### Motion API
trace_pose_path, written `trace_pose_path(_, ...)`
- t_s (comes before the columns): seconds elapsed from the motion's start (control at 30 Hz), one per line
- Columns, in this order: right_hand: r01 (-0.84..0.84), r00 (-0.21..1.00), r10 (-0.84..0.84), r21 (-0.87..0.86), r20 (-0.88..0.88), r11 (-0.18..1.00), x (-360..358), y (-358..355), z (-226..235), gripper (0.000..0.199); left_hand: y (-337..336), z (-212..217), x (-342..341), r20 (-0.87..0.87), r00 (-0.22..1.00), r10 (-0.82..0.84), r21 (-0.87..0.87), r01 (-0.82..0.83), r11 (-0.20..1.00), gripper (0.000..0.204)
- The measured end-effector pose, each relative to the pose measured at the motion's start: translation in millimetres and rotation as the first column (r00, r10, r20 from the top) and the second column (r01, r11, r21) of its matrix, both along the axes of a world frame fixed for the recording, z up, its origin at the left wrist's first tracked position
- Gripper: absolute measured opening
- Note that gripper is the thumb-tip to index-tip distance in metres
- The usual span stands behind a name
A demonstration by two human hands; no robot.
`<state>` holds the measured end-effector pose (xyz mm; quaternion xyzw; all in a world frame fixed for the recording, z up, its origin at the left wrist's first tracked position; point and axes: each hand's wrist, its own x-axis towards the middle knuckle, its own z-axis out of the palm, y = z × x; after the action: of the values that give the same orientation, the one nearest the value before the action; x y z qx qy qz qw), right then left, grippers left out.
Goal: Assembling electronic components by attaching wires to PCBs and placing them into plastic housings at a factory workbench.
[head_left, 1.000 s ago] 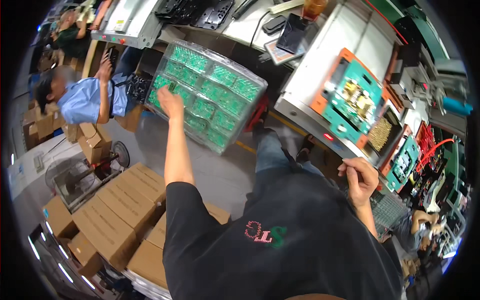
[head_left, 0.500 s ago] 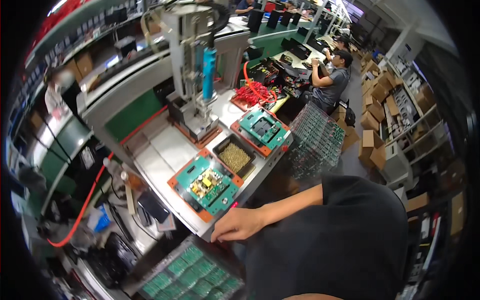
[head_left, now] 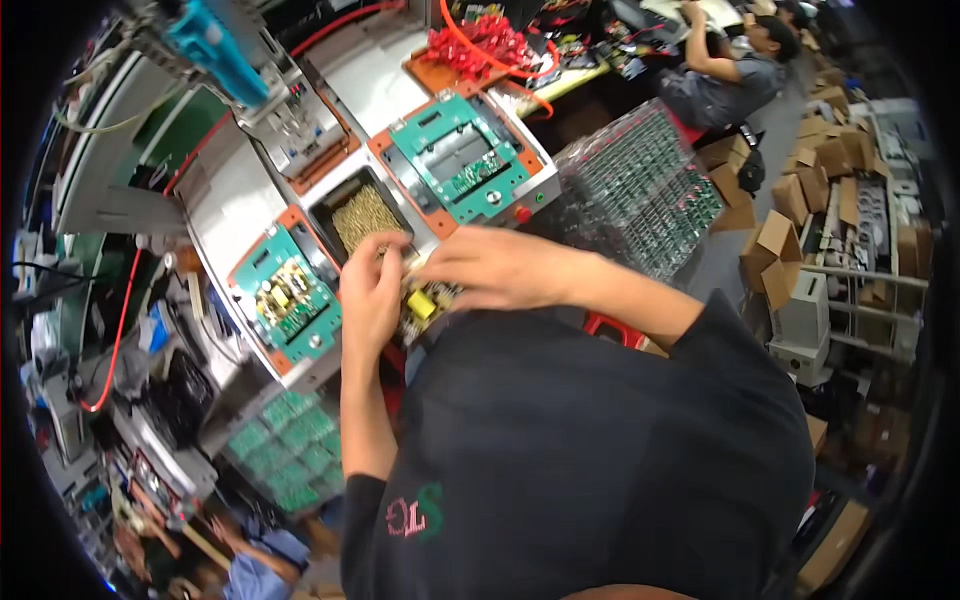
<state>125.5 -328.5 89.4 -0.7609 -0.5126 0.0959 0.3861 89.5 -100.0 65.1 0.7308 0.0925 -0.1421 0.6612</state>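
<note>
Both grips pinch a small circuit board [head_left: 428,303]: left hand [head_left: 370,290], right hand [head_left: 495,268]; seemingly above the workbench [head_left: 235,205].

Bright, even overhead light with soft shadows; strong fisheye bending toward a black rim. Slight motion blur softens the hands [head_left: 440,280], and the edges lose detail.
</note>
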Motion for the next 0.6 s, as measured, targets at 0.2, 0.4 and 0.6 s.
trace_pose_path(0.2, 0.184, 0.977, -0.197, 0.152, 0.079, 0.971, 83.2, -68.3, -37.8, 0.044, -66.3, -28.2, 60.5, 0.41, 0.887, 0.213, 0.143, -0.293, 0.945, 0.02)
trace_pose_path(0.4, 0.18, 0.975, -0.187, 0.065, 0.118, 0.981, 178.3, -77.7, -95.3, 0.041, -96.6, -61.4, 91.2, 0.645, 0.748, -0.158, 0.569, -0.332, 0.752, 0.035)
trace_pose_path(0.6, 0.2, 0.973, -0.202, 0.027, 0.109, 0.979, 172.9, -73.5, -100.7, 0.04, -98.3, -74.0, 85.3, 0.673, 0.72, -0.171, 0.616, -0.418, 0.667, 0.029)
